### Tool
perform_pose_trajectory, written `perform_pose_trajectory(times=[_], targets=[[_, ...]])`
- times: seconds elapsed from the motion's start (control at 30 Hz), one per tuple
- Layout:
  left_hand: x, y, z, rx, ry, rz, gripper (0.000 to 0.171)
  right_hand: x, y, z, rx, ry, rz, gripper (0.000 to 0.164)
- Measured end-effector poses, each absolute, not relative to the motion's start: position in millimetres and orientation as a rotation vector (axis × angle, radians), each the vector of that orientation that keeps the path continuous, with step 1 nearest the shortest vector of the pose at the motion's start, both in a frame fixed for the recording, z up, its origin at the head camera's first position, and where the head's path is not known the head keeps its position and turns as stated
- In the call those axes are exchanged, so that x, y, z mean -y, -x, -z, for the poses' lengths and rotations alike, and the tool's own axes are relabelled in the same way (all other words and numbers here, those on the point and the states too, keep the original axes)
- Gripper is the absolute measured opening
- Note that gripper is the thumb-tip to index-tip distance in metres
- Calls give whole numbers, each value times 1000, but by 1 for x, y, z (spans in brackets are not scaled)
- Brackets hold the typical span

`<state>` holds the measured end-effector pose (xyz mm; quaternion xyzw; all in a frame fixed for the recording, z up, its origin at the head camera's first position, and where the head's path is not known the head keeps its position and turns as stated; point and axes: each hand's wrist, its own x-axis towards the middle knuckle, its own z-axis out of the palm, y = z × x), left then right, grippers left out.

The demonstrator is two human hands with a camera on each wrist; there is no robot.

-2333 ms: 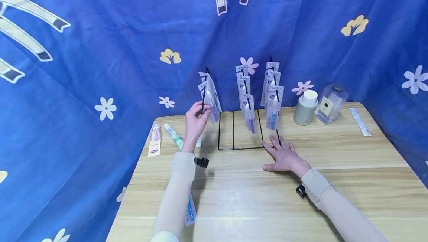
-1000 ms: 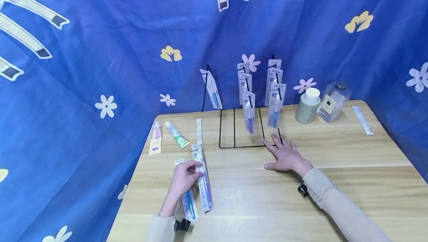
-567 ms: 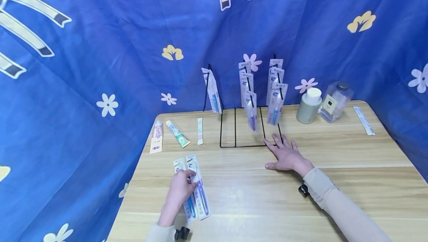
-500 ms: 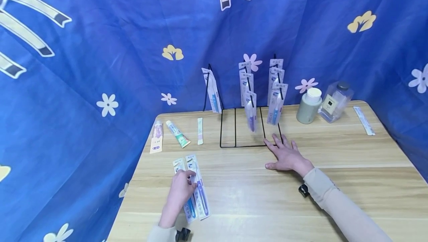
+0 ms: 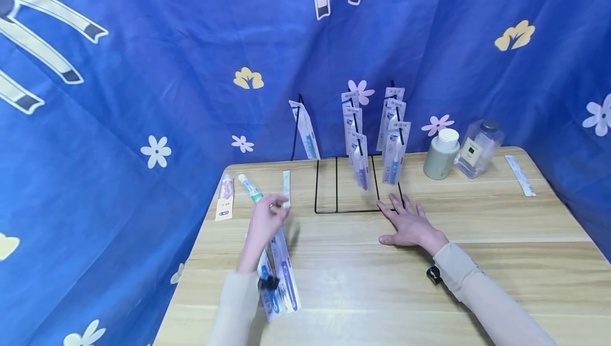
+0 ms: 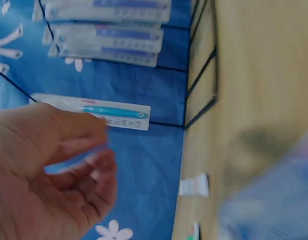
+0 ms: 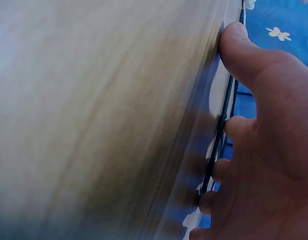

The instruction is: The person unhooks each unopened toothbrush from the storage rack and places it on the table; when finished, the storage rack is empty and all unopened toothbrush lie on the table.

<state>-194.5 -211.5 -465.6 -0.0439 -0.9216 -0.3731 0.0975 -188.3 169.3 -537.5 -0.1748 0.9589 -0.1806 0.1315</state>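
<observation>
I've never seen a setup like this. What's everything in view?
Table: one, light wood, below
Cloth backdrop: one, patterned blue, behind
Rack: one, black wire, table's back
Hanging toothbrush packs: at least seven, blue or purple, on rack
Loose toothbrush packs: two, blue and purple, table's left
Cream-ended tube: one, purple, far left
Green-ended tube: one, white, beside it, partly hidden
Slim packs: two, pale, either side of rack
Capped bottle: one, grey-green, right of rack
Clear bottle: one, dark-capped, beside it
Wrist devices: two, black, on wrists
Sleeves: two, pale, forearms
Left hand: one, bare, above table
Right hand: one, bare, rack's front edge
</observation>
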Motion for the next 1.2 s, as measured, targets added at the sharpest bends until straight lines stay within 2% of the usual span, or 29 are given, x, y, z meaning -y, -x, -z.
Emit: perform_pose_trajectory(times=[0.23,0.47,0.57,0.8,1.03,1.2], targets=[[193,296,461,2417,21,1551,18,-168,186,542,-2781,511,514,100],[173,345,441,2171,236,1659,16,-165,185,543,-2774,506,535,100],[166,351,429,2145,268,1655,17,-165,185,542,-2772,503,540,99],[150,332,395,2144,377,1588,11,-167,187,542,-2773,508,533,100],[139,333,411,2181,571,1517,6,-169,188,541,-2790,498,529,100],[140,305,424,2352,686,1445,10,-172,190,540,-2800,497,529,100]])
